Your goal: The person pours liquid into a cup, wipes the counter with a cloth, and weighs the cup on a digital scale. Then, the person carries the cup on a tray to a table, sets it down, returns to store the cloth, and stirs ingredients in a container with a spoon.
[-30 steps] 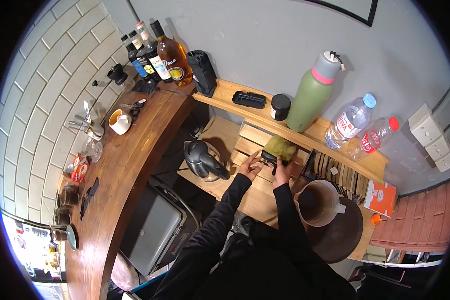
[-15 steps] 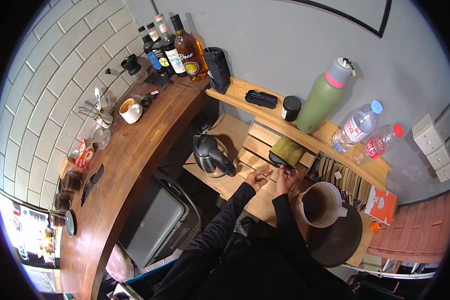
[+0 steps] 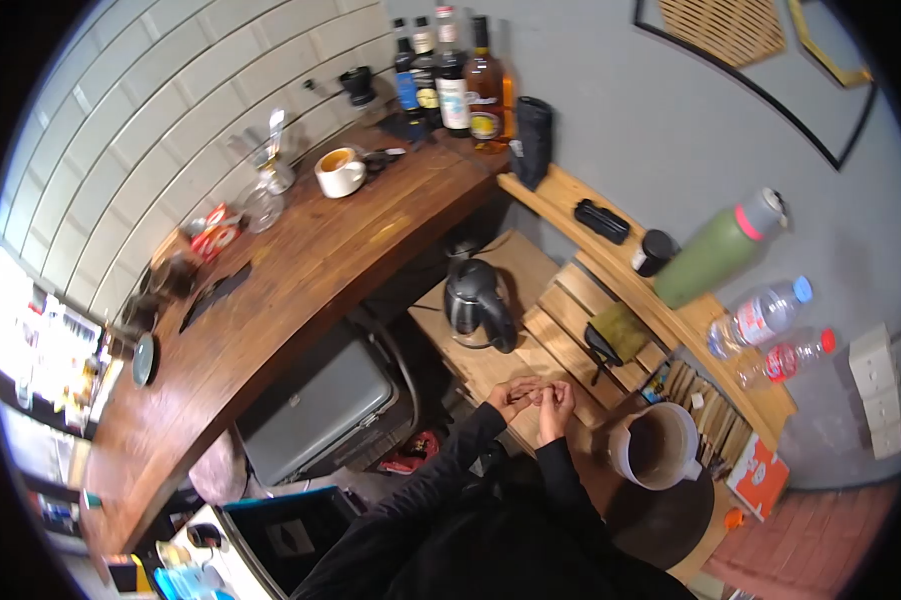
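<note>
My left hand (image 3: 516,397) and my right hand (image 3: 555,411) meet in front of my body, above the slatted wooden bench (image 3: 573,392). The fingers of both are bent and pressed together at the tips. Whatever they pinch, if anything, is too small to make out. Just beyond them an olive-green pouch (image 3: 621,333) with a black edge and strap lies on the slats, apart from my hands. To the left stands a black electric kettle (image 3: 477,303). A translucent plastic pitcher (image 3: 686,452) is to the right of my right hand.
A curved wooden counter (image 3: 301,260) on the left carries a white cup (image 3: 341,176) and several bottles (image 3: 453,92). Along the wall, a narrow ledge (image 3: 561,212) holds a green flask (image 3: 709,258) and plastic bottles (image 3: 761,322). The pitcher rests on a dark round surface (image 3: 661,525).
My view has swung left, so the surroundings sit farther right. My right hand has come away from the pouch, and both hands are now together, closer to my body.
</note>
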`<state>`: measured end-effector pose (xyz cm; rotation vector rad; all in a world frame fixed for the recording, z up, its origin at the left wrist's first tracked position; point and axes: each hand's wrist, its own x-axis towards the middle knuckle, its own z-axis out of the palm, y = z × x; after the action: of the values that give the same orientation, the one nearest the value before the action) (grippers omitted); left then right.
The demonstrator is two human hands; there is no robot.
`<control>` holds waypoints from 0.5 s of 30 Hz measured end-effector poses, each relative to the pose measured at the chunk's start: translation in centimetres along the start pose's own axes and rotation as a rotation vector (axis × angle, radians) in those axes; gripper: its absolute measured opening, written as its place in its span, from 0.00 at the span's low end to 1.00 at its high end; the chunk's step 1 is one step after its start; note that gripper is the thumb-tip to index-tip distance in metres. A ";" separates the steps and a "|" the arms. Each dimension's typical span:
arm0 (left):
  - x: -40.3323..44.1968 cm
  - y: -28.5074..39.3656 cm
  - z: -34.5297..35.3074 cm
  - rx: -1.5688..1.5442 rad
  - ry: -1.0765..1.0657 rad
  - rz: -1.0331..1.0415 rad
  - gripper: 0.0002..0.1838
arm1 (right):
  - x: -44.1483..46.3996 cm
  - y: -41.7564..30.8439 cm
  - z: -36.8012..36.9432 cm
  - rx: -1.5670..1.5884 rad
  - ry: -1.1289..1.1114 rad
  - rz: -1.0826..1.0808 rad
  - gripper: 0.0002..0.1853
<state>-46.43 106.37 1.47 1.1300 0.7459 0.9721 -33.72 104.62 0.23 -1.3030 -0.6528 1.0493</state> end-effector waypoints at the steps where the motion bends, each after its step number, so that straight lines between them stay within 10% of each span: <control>1: -1.2 1.0 -1.0 0.001 0.043 0.012 0.23 | -0.5 -0.9 1.0 0.046 -0.107 -0.024 0.01; 15: -27.7 9.5 -3.0 -0.345 1.153 0.261 0.15 | -11.6 -5.1 17.3 -0.236 -1.450 0.172 0.04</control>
<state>-62.73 83.39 10.15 0.2734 1.2729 1.9231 -52.46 102.35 10.40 -0.5846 -1.7744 2.0693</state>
